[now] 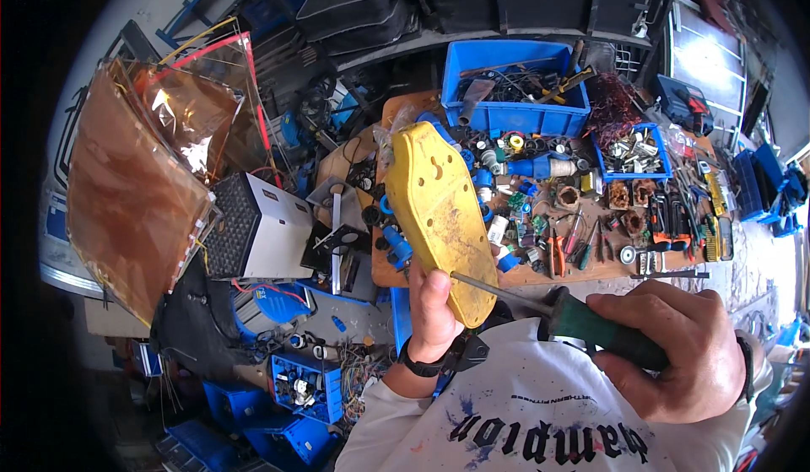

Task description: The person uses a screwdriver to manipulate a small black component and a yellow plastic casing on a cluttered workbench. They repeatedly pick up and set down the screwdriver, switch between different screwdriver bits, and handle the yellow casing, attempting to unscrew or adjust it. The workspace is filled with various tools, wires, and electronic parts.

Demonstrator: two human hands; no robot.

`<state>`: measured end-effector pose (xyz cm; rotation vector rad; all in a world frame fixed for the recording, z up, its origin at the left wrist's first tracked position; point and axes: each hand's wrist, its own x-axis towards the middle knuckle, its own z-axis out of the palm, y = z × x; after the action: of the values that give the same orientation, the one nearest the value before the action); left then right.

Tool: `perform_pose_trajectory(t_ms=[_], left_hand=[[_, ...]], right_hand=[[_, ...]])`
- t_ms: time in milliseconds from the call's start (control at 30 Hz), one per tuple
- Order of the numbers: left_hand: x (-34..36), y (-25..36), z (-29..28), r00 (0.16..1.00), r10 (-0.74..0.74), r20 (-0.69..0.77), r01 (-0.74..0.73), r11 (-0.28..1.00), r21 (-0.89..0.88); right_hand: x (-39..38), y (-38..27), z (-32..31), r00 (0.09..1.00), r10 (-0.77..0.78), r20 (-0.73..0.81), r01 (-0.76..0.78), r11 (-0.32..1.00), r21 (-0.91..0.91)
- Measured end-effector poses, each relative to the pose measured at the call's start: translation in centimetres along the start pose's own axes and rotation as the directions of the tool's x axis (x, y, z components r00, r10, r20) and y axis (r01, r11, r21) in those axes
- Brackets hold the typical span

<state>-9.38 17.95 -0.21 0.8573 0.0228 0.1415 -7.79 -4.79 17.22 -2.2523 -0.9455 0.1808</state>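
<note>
In our left hand (432,313) we grasped a long yellow casing with rounded ends and several holes (443,210), our thumb pressed against its lower left part. We had it raised and tilted in front of our white printed shirt (515,379), and it overlapped the left part of the brown wooden table (607,269) in our view. Our right hand (679,345) was clenched around the dark green and black handle of a long metal-shafted screwdriver (595,327), whose tip met the casing's lower part just beside our left thumb; we could not tell how far it went in. Beyond, we saw a large blue plastic bin (523,120), a shallow blue plastic tray of metal pieces (645,173) and orange-handled pliers (556,255) on the table.
</note>
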Motion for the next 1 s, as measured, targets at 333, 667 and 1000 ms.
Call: perform_pose_trajectory(t_ms=[333, 667, 1000], left_hand=[[-0.2, -1.1, -1.2, 0.998, 0.025, -0.050, -0.023, 0.999, 0.034], [2.9, -3.0, -9.3, 0.904, -0.324, -0.278, 0.305, 0.946, -0.109], [-3.4, -6.9, -20.3, 0.613, -0.438, -0.658, 0.456, 0.876, -0.158]], right_hand=[[-0.2, 1.1, 0.7, 0.971, -0.238, 0.005, 0.228, 0.925, -0.303], [-2.2, 20.4, 5.4, 0.851, 0.524, -0.032, -0.426, 0.724, 0.543], [-17.0, 40.3, 23.3, 0.184, 0.871, 0.454, -0.534, -0.299, 0.791]])
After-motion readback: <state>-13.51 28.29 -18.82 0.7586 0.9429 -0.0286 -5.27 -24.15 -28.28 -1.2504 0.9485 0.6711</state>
